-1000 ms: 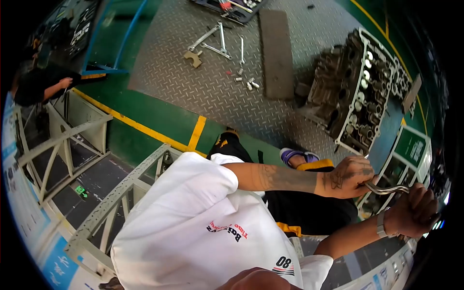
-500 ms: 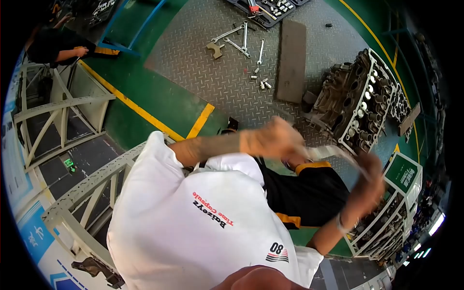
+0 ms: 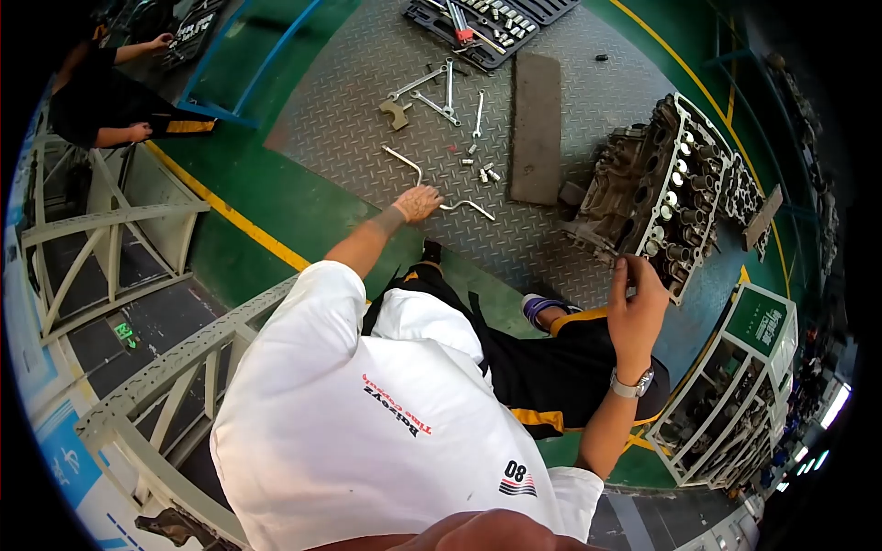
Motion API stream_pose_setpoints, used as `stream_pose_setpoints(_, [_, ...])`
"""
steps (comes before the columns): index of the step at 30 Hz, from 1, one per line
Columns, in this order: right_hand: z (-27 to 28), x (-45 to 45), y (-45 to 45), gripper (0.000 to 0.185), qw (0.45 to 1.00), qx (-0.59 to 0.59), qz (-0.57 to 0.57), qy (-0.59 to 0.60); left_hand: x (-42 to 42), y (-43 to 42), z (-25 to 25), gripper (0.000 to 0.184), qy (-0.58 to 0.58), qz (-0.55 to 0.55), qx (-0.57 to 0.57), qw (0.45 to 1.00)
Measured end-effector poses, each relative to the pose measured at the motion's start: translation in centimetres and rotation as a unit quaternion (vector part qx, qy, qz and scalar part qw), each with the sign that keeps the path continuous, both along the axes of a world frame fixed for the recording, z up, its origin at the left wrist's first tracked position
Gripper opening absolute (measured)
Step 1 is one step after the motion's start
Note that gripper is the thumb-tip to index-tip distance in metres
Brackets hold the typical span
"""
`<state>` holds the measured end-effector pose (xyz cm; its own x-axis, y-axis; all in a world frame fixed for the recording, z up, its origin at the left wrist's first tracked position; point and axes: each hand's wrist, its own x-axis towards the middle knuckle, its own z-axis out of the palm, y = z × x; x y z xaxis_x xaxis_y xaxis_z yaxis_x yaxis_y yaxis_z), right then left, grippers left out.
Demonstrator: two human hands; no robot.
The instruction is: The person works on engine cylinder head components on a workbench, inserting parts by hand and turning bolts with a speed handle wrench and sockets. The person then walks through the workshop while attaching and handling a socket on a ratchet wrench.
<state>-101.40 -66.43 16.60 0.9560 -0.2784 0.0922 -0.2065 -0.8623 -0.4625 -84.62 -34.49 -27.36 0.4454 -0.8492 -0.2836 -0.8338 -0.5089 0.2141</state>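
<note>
My left hand point(image 3: 418, 204) is wrapped round the middle of a cranked metal speed brace point(image 3: 402, 160), low over the diamond-pattern plate. Both bent ends of the brace stick out past the hand. My right hand point(image 3: 640, 298), with a watch on its wrist, is raised by the near corner of a greasy engine block point(image 3: 675, 188). Its thumb and forefinger curl together at the tips; whatever may be between them is too small to make out. Several shiny round parts line the block's upper face. Small sockets point(image 3: 487, 171) and a spanner point(image 3: 479, 115) lie beyond my left hand.
A long dark board point(image 3: 536, 129) lies beside the engine. More spanners point(image 3: 448, 87), a bronze-coloured bracket point(image 3: 395, 114) and an open socket case point(image 3: 491, 32) are farther off. A co-worker point(image 3: 92, 101) is at the far left. Metal frames point(image 3: 175, 376) stand close on my left.
Both hands were blurred round the brace in front of my body. Now the left hand has carried it out to the plate, and the right has let go and moved towards the engine.
</note>
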Motion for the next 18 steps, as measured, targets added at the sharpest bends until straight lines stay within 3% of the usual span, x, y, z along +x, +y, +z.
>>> stream_pose_setpoints(1, [0.0, 0.2, 0.3, 0.012, 1.000, 0.003, 0.004, 0.001, -1.0, 0.5, -2.1, 0.023, 0.001, 0.000, -0.002, 1.000])
stream_pose_setpoints(3, [-0.4, 0.6, 0.6, 0.012, 1.000, -0.005, 0.008, 0.006, -2.0, 1.3, -5.7, 0.027, -0.109, -0.002, -0.144, 0.984])
stream_pose_setpoints(4, [-0.7, 0.8, 0.7, 0.011, 1.000, -0.012, 0.010, 0.011, -1.8, 0.8, -4.3, 0.027, -0.107, -0.003, -0.144, 0.984])
stream_pose_setpoints(7, [-1.1, 0.8, 0.7, 0.012, 0.995, -0.064, 0.038, 0.070, -2.9, -3.2, 1.7, 0.027, -0.099, 0.245, -0.252, 0.931])
stream_pose_setpoints(8, [-1.5, 1.2, 0.7, 0.013, 0.989, -0.105, 0.067, 0.081, -3.1, -3.9, 2.4, 0.027, -0.106, 0.249, -0.253, 0.929])
stream_pose_setpoints(9, [-1.9, 1.1, 0.6, 0.017, 0.984, -0.105, 0.091, 0.111, -3.4, -4.2, 3.3, 0.027, 0.067, 0.341, -0.253, 0.903])
stream_pose_setpoints(10, [-2.4, 0.9, 0.7, 0.017, 0.984, -0.103, 0.095, 0.106, -3.7, -3.9, 3.8, 0.028, 0.240, 0.418, -0.243, 0.842])
stream_pose_setpoints(11, [-2.9, 0.6, 0.9, 0.019, 0.977, -0.095, 0.102, 0.159, -3.7, -3.0, 4.3, 0.032, 0.313, 0.402, -0.203, 0.836])
stream_pose_setpoints(12, [-3.4, 0.3, 1.0, 0.022, 0.967, -0.088, 0.108, 0.212, -4.5, -1.7, 4.0, 0.032, 0.311, 0.405, -0.202, 0.836])
stream_pose_setpoints(14, [-4.2, 0.1, 1.0, 0.028, 0.955, -0.073, 0.118, 0.261, -7.4, 1.6, 1.7, 0.033, 0.223, 0.363, -0.173, 0.888])
stream_pose_setpoints(18, [-4.4, 0.2, 1.0, 0.029, 0.944, -0.063, 0.129, 0.298, -12.9, 11.2, -8.2, 0.038, 0.252, 0.482, -0.014, 0.839])
